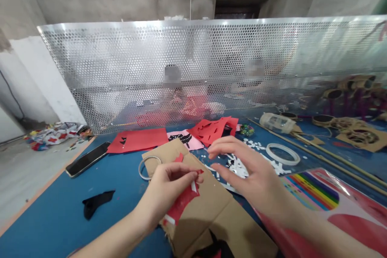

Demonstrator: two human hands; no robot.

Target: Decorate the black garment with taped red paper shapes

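Pinched between the thumb and fingers of my left hand [173, 183] is a small red paper cutout [183, 203] with white strips on it. It hangs over a brown cardboard piece [208, 205]. My right hand [250, 169] is raised to the right of it, thumb and fingers apart, with nothing visible between them. A black and red cutout [216, 250] lies on the cardboard at the bottom edge. Beside my left hand, a tape roll [146, 168] rests at the cardboard's left edge.
On the blue table [51, 209] are a phone [87, 159], a black scrap [98, 203], red paper sheets [142, 139], white scraps [237, 167], a white tape ring [282, 154], long sticks [332, 157] and a rainbow-printed packet [320, 189]. A perforated metal screen [136, 60] stands behind.
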